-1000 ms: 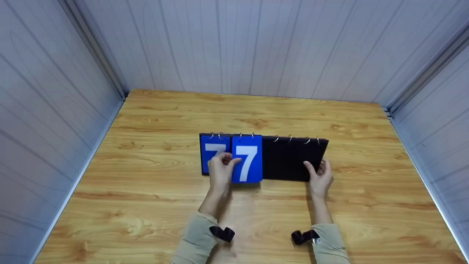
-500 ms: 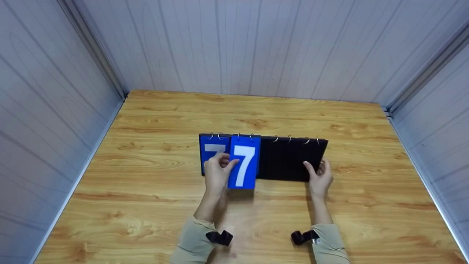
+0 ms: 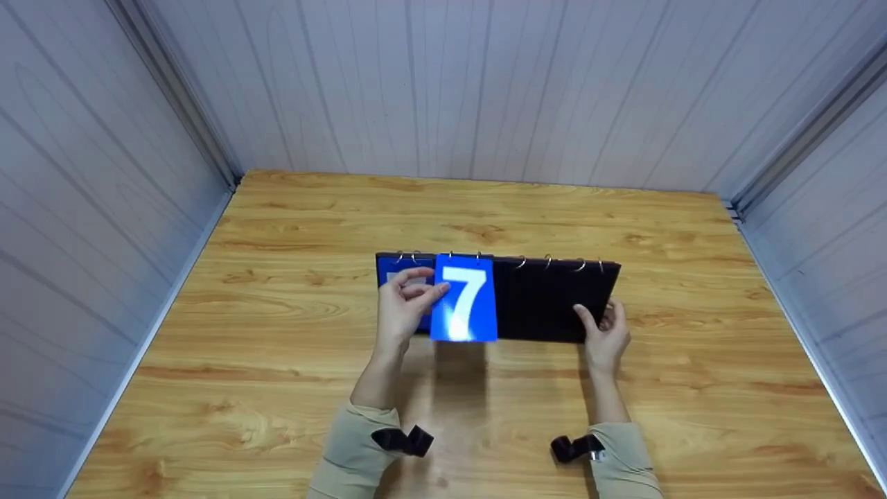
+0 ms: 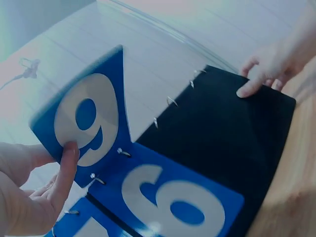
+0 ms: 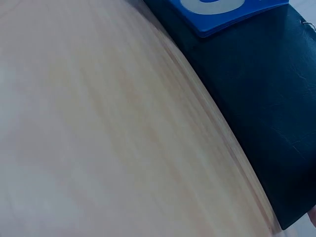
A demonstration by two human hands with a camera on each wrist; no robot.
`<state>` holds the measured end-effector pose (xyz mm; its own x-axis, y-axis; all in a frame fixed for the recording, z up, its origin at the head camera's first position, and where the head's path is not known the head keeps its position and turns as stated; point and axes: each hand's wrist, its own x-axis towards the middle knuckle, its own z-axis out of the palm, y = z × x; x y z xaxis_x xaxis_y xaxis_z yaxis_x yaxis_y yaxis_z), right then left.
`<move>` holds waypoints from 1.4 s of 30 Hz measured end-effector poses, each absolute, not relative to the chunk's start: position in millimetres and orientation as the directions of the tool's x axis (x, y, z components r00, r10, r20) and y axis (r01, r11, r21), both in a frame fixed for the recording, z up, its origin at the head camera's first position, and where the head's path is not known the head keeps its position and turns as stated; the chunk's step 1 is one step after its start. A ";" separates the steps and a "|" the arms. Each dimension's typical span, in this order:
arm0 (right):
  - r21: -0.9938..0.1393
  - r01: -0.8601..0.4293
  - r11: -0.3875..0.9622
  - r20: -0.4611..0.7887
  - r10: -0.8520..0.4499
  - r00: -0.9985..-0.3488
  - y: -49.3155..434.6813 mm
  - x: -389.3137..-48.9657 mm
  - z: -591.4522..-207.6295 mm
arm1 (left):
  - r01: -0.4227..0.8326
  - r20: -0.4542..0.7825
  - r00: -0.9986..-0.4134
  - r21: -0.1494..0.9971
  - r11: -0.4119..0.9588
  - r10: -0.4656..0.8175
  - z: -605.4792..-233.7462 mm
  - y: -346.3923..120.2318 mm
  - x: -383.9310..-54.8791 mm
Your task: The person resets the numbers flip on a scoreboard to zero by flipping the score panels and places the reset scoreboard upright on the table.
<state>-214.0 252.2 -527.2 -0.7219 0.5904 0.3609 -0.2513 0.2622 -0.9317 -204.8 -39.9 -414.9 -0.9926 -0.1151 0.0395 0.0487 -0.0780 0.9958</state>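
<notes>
**Left hand (image 3: 402, 305) holds a card (image 3: 475, 310) raised off the board (image 3: 539, 301)**

The board sits around the middle of the table (image 3: 277, 360), its rings (image 4: 172, 101) along the far edge. The raised card, a white 7 facing the head camera, hangs from the second pair of rings from the left, lifted clear of the board. The left thumb and fingers pinch its left edge, thumb across the front in the head view. At the board's right end the right hand (image 3: 605, 339) grips the edge, thumb pressed on the front face and the other fingers bent behind; exactly how those fingers lie is hidden.

The step in hand looks like turning this card over its rings. In the left wrist view the raised card shows a looped digit, 6 or 9 depending on which way up it is read, and a blue under-card (image 4: 175, 192) with a similar digit lies on the board.

The next move, I judge, calls for keeping the pinch, carrying the card up and over toward the far side without snagging the rings, then letting go. The right hand should hold the board steady meanwhile. The left card (image 3: 390, 266), just beside and partly covered by the left hand, should be left undisturbed.
</notes>
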 end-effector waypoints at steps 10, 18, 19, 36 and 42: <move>-0.930 -0.271 0.250 0.368 0.576 -0.730 247.2 -208.9 -515.7 | 0.250 0.264 -0.964 0.890 -0.380 -0.014 -434.1 -39.8 -234.6; -0.923 -0.285 0.257 0.383 0.577 -0.721 248.1 -210.5 -518.6 | 0.405 0.396 -0.913 0.909 -0.093 -0.101 -399.1 -39.0 -229.0; -0.923 -0.290 0.253 0.385 0.574 -0.723 246.7 -208.7 -514.9 | 0.423 0.415 -0.902 0.904 -0.061 -0.118 -397.8 -39.0 -231.6; -0.924 -0.268 0.272 0.379 0.568 -0.731 241.3 -202.5 -503.2 | 0.360 0.400 -0.901 0.905 0.228 -0.165 -383.6 -33.3 -287.6; -0.922 -0.277 0.269 0.384 0.567 -0.728 241.8 -202.3 -502.9 | 0.263 0.324 -0.934 0.909 0.322 -0.152 -389.5 -30.6 -306.4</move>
